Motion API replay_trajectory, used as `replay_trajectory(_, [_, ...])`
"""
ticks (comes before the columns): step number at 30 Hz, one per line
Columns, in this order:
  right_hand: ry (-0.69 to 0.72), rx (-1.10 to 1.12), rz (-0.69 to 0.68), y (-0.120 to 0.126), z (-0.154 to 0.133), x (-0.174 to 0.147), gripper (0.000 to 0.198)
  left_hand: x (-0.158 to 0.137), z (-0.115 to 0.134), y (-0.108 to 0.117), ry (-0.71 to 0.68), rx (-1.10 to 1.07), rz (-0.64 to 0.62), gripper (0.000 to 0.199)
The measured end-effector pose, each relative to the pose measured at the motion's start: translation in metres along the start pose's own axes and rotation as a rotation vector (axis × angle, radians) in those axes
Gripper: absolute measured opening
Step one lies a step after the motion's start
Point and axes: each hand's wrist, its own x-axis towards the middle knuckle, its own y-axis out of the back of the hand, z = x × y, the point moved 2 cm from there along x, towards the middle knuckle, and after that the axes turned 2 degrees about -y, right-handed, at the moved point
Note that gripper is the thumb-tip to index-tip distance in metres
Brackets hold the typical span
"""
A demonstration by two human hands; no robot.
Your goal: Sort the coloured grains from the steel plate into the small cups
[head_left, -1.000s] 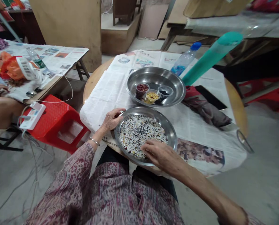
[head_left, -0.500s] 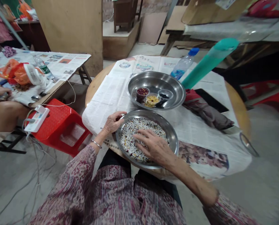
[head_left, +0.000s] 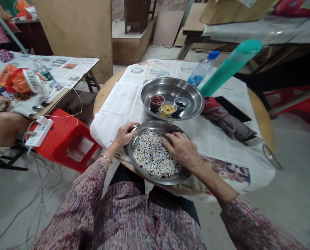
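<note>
A shallow steel basin [head_left: 131, 160] at the table's near edge holds mixed grain [head_left: 155, 152], mostly white with dark, red and yellow bits. My left hand [head_left: 125, 134] grips its left rim, fingers along the edge. Over the grain's right side lies my right hand [head_left: 183, 149], fingers slightly bent and apart, fingertips at the grain; I see nothing held in it. Just behind stands a second steel basin [head_left: 190, 108]. Inside it are three clear cups: one of dark red beans [head_left: 157, 100], one of yellow kernels [head_left: 167, 109], one of black beans [head_left: 181, 105].
Newspaper [head_left: 113, 111] covers the round table. Behind the basins are a blue-capped plastic bottle [head_left: 203, 71] and a green tube [head_left: 230, 69]; a folded grey umbrella [head_left: 227, 121] lies right. A red stool [head_left: 63, 135] with a power strip [head_left: 40, 132] stands left, near another person's knee.
My right hand has moved right and slightly back across the grain, baring more of its middle. The left hand stays on the rim. The view has shifted slightly.
</note>
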Motion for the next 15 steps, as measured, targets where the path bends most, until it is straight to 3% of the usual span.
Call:
replay_trajectory(3, [0.022,0.023,-0.053,-0.004,-0.021,0.001,0.037,0.000,0.002,0.000,0.002,-0.005,-0.009,0.033])
replay_trajectory(6, [0.155,0.157,-0.159,-0.008,-0.051,0.001,0.024,0.000,0.004,0.001,0.010,-0.009,0.006,0.031])
replay_trajectory(9, [0.299,0.281,-0.255,-0.003,-0.072,-0.005,0.026,0.000,0.005,0.001,0.012,0.000,0.012,0.032])
replay_trajectory(12, [0.381,0.320,-0.308,0.014,-0.076,-0.020,0.024,0.000,0.005,0.000,-0.001,0.003,0.012,0.031])
replay_trajectory(15, [0.372,0.252,-0.393,0.030,-0.064,-0.038,0.020,0.000,0.004,-0.001,-0.013,0.007,0.017,0.030])
